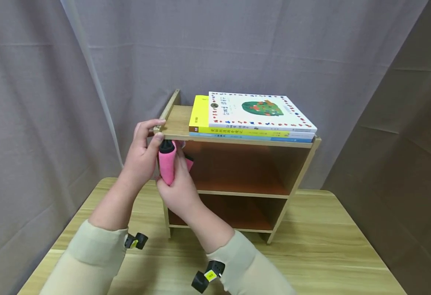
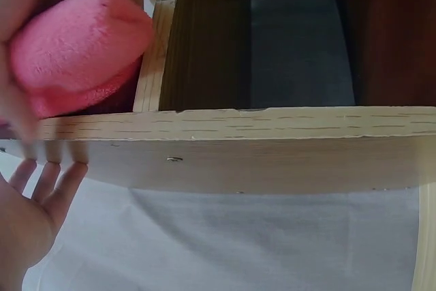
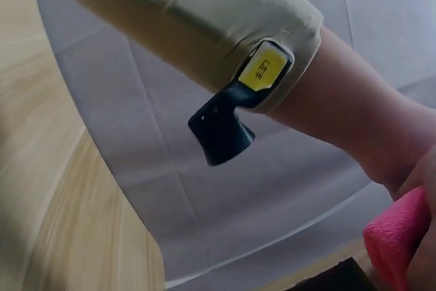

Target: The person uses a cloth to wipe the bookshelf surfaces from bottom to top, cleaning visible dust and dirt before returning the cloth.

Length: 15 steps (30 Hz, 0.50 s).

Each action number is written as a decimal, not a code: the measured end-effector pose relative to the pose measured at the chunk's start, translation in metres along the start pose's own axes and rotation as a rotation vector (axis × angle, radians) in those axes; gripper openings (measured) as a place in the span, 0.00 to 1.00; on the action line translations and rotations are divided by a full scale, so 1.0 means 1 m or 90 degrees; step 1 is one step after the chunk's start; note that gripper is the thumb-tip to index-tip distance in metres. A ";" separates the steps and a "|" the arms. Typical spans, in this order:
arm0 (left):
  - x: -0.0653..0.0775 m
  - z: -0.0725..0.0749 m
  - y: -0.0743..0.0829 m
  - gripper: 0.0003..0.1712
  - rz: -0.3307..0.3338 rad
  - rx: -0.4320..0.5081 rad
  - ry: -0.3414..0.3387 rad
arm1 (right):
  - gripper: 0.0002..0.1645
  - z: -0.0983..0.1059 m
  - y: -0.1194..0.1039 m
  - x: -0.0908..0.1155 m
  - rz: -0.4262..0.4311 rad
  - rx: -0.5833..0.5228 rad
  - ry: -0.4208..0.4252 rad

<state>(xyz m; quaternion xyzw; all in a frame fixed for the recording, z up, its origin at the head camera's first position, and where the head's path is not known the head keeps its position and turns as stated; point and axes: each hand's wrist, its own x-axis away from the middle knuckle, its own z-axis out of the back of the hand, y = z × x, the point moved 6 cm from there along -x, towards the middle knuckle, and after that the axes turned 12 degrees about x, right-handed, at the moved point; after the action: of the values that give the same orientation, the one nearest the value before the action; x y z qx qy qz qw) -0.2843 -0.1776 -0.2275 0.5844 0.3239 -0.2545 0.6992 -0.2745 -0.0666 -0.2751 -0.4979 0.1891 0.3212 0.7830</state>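
Observation:
My left hand holds the upper left corner of a small wooden shelf, its thumb at the front edge. In the left wrist view, several fingers of this left hand lie nearly straight against the side panel's outer face. My right hand grips a fuzzy pink cloth just under the top board, by the left side panel. A black part shows at the cloth's upper end; its kind is unclear. Seen from the right wrist, the pink cloth pokes out beside the hand, most of which is cut off.
Several picture books lie stacked on the shelf's top board, a white one uppermost. Beneath is a light wooden table. Grey curtains hang behind and to the sides. Black wrist cameras stick out from the sleeves.

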 end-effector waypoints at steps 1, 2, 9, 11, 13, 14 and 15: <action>0.000 0.000 0.000 0.18 0.000 -0.002 0.000 | 0.62 0.000 0.001 0.001 0.001 0.025 -0.012; 0.000 0.000 0.000 0.18 0.002 -0.005 -0.001 | 0.64 -0.001 0.002 0.001 -0.002 0.051 -0.022; 0.001 -0.001 -0.001 0.18 0.021 0.006 -0.006 | 0.61 0.003 0.008 0.009 -0.023 0.170 -0.055; 0.001 -0.001 -0.001 0.18 0.022 0.008 -0.007 | 0.63 0.007 0.009 0.010 -0.015 0.208 -0.054; 0.002 -0.001 -0.002 0.18 0.021 0.009 -0.006 | 0.64 0.011 0.010 0.011 -0.001 0.254 -0.059; 0.002 -0.001 -0.002 0.19 0.020 0.009 -0.005 | 0.64 0.013 0.010 0.010 0.008 0.277 -0.064; 0.002 -0.001 -0.002 0.19 0.020 0.007 -0.004 | 0.63 0.015 0.011 0.010 0.018 0.303 -0.070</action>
<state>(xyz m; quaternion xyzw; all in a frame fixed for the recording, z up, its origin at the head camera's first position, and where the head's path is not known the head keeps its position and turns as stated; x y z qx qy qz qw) -0.2848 -0.1774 -0.2303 0.5923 0.3112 -0.2470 0.7010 -0.2750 -0.0468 -0.2819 -0.2782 0.2233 0.3051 0.8830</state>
